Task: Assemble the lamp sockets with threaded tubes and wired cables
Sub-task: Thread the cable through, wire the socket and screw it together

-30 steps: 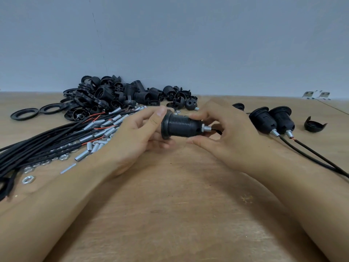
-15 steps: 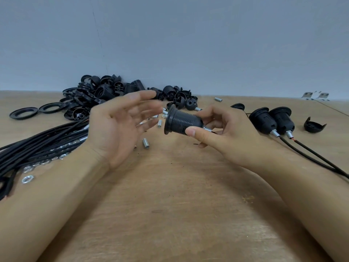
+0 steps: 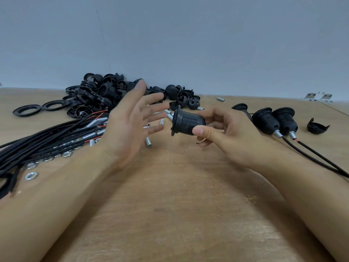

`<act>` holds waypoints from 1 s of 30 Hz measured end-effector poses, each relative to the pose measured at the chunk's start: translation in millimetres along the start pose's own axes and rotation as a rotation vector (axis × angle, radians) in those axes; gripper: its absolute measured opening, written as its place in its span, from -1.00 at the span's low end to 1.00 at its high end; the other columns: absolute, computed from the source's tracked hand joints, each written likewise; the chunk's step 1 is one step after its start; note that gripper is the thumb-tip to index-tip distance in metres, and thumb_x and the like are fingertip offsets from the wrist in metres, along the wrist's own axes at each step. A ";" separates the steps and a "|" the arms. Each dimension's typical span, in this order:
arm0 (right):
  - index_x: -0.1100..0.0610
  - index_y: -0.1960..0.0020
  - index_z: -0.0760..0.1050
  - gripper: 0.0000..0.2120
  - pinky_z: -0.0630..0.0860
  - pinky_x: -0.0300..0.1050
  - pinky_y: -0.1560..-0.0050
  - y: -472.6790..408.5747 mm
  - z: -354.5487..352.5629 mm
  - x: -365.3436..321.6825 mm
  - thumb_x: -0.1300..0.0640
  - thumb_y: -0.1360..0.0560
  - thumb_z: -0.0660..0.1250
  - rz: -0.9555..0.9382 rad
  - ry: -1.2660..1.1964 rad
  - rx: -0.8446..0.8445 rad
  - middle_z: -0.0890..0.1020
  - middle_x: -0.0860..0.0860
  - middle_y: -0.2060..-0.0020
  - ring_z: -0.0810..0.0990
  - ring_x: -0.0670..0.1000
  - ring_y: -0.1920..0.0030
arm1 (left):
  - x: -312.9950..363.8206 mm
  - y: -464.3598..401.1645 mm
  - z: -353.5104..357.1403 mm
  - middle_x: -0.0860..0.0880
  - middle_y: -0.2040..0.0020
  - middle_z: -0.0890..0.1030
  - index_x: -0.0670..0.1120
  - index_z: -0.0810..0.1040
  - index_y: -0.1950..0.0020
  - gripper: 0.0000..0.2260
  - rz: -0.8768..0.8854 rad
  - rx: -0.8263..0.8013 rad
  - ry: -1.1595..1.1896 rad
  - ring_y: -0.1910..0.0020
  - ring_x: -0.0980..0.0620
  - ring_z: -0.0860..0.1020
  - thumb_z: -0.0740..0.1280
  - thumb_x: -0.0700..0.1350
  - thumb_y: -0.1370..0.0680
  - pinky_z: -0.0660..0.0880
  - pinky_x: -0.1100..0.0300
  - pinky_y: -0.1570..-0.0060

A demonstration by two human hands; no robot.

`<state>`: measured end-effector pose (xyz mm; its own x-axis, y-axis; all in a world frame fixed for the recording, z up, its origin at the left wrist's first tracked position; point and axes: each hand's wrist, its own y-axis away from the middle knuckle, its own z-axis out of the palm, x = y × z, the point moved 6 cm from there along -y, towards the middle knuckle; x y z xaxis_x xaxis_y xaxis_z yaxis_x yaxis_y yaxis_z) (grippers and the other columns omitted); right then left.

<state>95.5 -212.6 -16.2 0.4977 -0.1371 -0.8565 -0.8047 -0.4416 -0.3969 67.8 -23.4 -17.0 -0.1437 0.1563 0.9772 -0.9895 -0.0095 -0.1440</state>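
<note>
While the left hand [image 3: 130, 127] spreads empty, the right hand's [image 3: 232, 133] grip pinches the socket [image 3: 187, 122] — flange leftward.

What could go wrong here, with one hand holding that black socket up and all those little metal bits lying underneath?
1. The right hand holds the black socket only by thumb and fingers, above the table; the open left hand is off it, so it might slip.
2. Loose threaded tubes lie just below the left hand; a careless sweep could roll them away.
3. The cable bundle and nuts sit beside the left forearm and could snag or scatter.
</note>
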 end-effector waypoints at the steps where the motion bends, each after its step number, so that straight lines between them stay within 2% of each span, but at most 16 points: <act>1: -0.06 -0.02 0.55 -0.80 0.63 -0.17 0.17 -0.4 -0.8 0.0 0.21 -0.50 0.43 -0.005 0.006 0.004 0.67 -0.13 0.13 0.67 0.03 0.16 | -0.3 0.2 1.8 -0.09 -0.23 0.65 -0.10 0.49 -0.37 -0.35 0.001 -0.019 -0.018 -0.28 -0.03 0.56 0.12 0.29 -0.46 0.39 -0.14 -0.36; 4: -0.09 -0.01 0.53 -0.76 0.63 -0.18 0.15 -1.0 -2.7 -0.1 0.25 -0.51 0.41 -0.007 0.031 0.011 0.67 -0.20 0.13 0.67 0.02 0.18 | 6.1 2.2 5.2 -0.12 -0.15 0.68 -0.15 0.49 -0.36 -0.39 0.046 -0.087 0.014 -0.31 -0.04 0.55 0.10 0.25 -0.52 0.32 -0.15 -0.38; 5: -0.09 -0.01 0.53 -0.75 0.63 -0.19 0.14 -1.3 -2.3 0.6 0.25 -0.51 0.41 -0.001 0.047 0.010 0.67 -0.21 0.14 0.67 0.00 0.20 | 10.3 3.4 5.2 -0.14 -0.02 0.72 -0.18 0.55 -0.30 -0.42 0.083 -0.121 0.059 -0.29 -0.10 0.57 0.11 0.22 -0.54 0.32 -0.15 -0.36; 7: -0.06 -0.02 0.54 -0.77 0.64 -0.16 0.12 -1.5 -2.1 3.7 0.26 -0.52 0.40 0.017 0.055 0.018 0.67 -0.18 0.14 0.67 0.01 0.20 | 19.0 5.6 2.2 -0.13 0.34 0.68 -0.19 0.71 -0.03 -0.44 0.169 -0.150 0.149 -0.15 -0.20 0.63 0.12 0.22 -0.52 0.41 -0.11 -0.30; 9: -0.02 -0.04 0.55 -0.81 0.64 -0.14 0.14 -1.5 -4.1 4.6 0.24 -0.52 0.40 0.022 0.043 0.039 0.67 -0.12 0.10 0.67 0.03 0.18 | 20.7 4.0 -4.2 -0.10 0.43 0.63 -0.13 0.74 0.15 -0.48 0.204 -0.075 0.138 0.04 -0.15 0.67 0.12 0.19 -0.53 0.50 -0.01 -0.15; 12: -0.03 -0.05 0.57 -0.82 0.62 -0.19 0.18 -1.1 -3.9 1.2 0.20 -0.51 0.41 0.015 0.037 0.045 0.67 -0.09 0.08 0.66 -0.01 0.19 | 13.0 -0.3 -10.3 -0.07 0.31 0.68 -0.10 0.71 0.13 -0.58 0.183 0.056 0.020 0.17 0.00 0.63 0.16 0.14 -0.53 0.46 0.08 0.04; 14: -0.08 -0.05 0.55 -0.82 0.64 -0.10 0.17 -1.9 -9.2 -0.1 0.17 -0.52 0.41 0.012 0.112 0.132 0.66 -0.12 0.09 0.66 -0.02 0.21 | 11.4 -1.2 -9.2 -0.07 0.29 0.67 -0.11 0.67 0.11 -0.65 0.193 0.091 -0.058 0.19 0.01 0.61 0.21 0.10 -0.51 0.45 0.11 0.09; 16: -0.10 -0.05 0.50 -0.82 0.64 0.01 0.11 -1.4 -29.0 -3.1 0.11 -0.52 0.41 0.019 0.230 0.375 0.63 -0.19 0.13 0.67 -0.04 0.24 | 13.1 -0.1 -8.3 -0.08 0.30 0.67 -0.11 0.68 0.13 -0.71 0.245 0.105 -0.138 0.21 0.00 0.60 0.25 0.05 -0.52 0.46 0.12 0.14; 18: -0.05 -0.14 0.48 -0.77 0.57 -0.17 0.02 3.7 -57.5 -8.5 0.04 -0.51 0.41 0.044 0.335 0.668 0.60 -0.22 0.08 0.63 -0.14 0.18 | 13.1 1.3 -8.9 -0.06 0.30 0.68 -0.10 0.68 0.11 -0.75 0.290 0.124 -0.234 0.22 0.02 0.61 0.28 0.02 -0.54 0.49 0.15 0.17; 19: 0.00 -0.21 0.46 -0.70 0.49 -0.27 0.01 7.9 -70.4 -10.0 0.03 -0.51 0.40 0.078 0.376 0.778 0.58 -0.17 0.00 0.58 -0.18 0.11 | 11.9 1.2 -9.4 -0.04 0.30 0.68 -0.09 0.68 0.09 -0.78 0.300 0.137 -0.297 0.22 0.05 0.61 0.30 0.01 -0.54 0.50 0.18 0.17; 21: 0.10 -0.34 0.37 -0.59 0.34 -0.28 -0.09 14.8 -89.5 -7.1 0.12 -0.52 0.36 0.182 0.476 0.883 0.49 0.00 -0.20 0.48 -0.07 -0.13 | 9.7 0.6 -11.4 0.02 0.30 0.69 -0.05 0.67 0.06 -0.86 0.308 0.178 -0.406 0.24 0.11 0.61 0.35 -0.02 -0.55 0.51 0.28 0.19; 23: 0.16 -0.41 0.29 -0.51 0.21 -0.20 -0.24 17.3 -94.5 -5.9 0.25 -0.51 0.31 0.265 0.615 0.898 0.35 0.12 -0.36 0.31 0.11 -0.36 | 9.2 0.4 -15.6 0.09 0.30 0.68 0.04 0.65 0.10 -0.91 0.327 0.247 -0.561 0.28 0.14 0.57 0.37 -0.06 -0.58 0.46 0.33 0.26; 25: 0.18 -0.42 0.27 -0.49 0.13 -0.17 -0.32 15.2 -88.9 -7.8 0.31 -0.50 0.28 0.261 0.669 0.863 0.28 0.15 -0.41 0.21 0.16 -0.42 | 10.4 0.3 -19.2 0.14 0.27 0.65 0.09 0.62 0.09 -0.94 0.346 0.304 -0.852 0.18 0.10 0.53 0.37 -0.05 -0.56 0.44 0.26 0.19; 27: 0.16 -0.39 0.31 -0.54 0.10 -0.29 -0.26 11.8 -80.0 -10.4 0.32 -0.50 0.25 0.183 0.700 0.792 0.30 0.12 -0.38 0.21 0.14 -0.40 | 8.9 -1.1 -23.1 0.14 0.17 0.61 0.05 0.61 -0.05 -0.88 0.322 0.320 -1.146 0.04 0.00 0.45 0.35 -0.03 -0.53 0.38 0.12 0.07; 30: 0.11 -0.29 0.43 -0.63 0.07 -0.41 -0.12 9.8 -72.5 -14.0 0.30 -0.51 0.24 0.114 0.739 0.718 0.36 0.08 -0.32 0.24 0.10 -0.37 | 3.6 -5.0 -37.2 -0.05 -0.05 0.56 0.00 0.58 -0.19 -0.71 0.172 0.348 -1.422 -0.14 -0.15 0.38 0.31 0.05 -0.51 0.38 -0.04 -0.16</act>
<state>104.1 -279.3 15.9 0.2859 -0.7619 -0.5812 -0.7426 0.2072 -0.6369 72.7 13.9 -18.5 0.0545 -0.9489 0.3107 -0.8832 -0.1910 -0.4283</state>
